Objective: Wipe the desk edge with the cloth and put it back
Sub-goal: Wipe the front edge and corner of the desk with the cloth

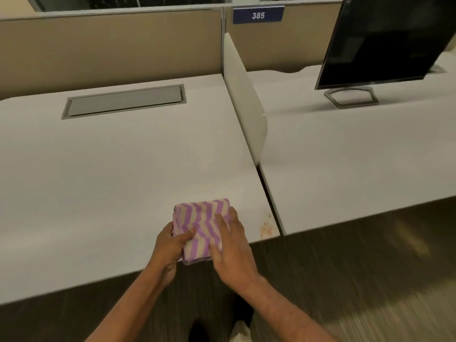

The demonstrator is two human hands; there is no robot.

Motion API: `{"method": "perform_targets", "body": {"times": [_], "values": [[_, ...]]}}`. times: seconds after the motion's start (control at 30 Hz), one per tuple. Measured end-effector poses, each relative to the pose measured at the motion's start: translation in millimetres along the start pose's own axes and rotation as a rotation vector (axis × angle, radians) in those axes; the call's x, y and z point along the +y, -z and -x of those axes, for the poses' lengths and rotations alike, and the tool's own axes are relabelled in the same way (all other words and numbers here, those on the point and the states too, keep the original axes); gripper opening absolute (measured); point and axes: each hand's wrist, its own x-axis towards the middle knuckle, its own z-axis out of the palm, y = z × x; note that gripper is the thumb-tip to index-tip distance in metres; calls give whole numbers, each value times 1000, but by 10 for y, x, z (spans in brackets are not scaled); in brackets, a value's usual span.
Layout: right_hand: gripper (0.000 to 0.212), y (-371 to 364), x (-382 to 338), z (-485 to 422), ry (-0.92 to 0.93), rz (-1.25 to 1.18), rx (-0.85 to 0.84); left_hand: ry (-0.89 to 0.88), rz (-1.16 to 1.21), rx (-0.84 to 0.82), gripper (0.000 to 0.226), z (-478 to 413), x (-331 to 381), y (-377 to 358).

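A folded cloth (pixel 201 219) with purple and cream stripes lies on the white desk (pixel 111 169), overhanging its front edge. My left hand (pixel 170 245) grips the cloth's left side, thumb on top. On the cloth's right side rests my right hand (pixel 233 248), fingers spread flat over it. A reddish-brown stain (pixel 266 227) marks the desk's front right corner, just right of the cloth.
A white divider panel (pixel 246 104) separates this desk from a second desk (pixel 357 156) on the right, where a dark monitor (pixel 385 38) stands. A grey cable hatch (pixel 123 101) sits at the back. Beige partitions rise behind. Dark floor lies below the edge.
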Motion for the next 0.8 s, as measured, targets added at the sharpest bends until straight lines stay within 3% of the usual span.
{"method": "perform_targets", "body": {"times": [0.2, 0.3, 0.4, 0.63, 0.8], "values": [[57, -91, -146, 10, 10, 114, 15, 11, 86, -51, 29, -19, -40, 19], [78, -101, -181, 38, 11, 137, -106, 54, 106, -71, 29, -39, -37, 43], [95, -133, -173, 79, 21, 307, -182, 92, 96, -78, 36, -61, -74, 60], [83, -271, -206, 15, -81, 436, 70, 105, 146, -125, 35, 9, -109, -3], [78, -444, -92, -122, -24, 499, 73, 14, 115, -79, 32, 24, -177, -63]]}}
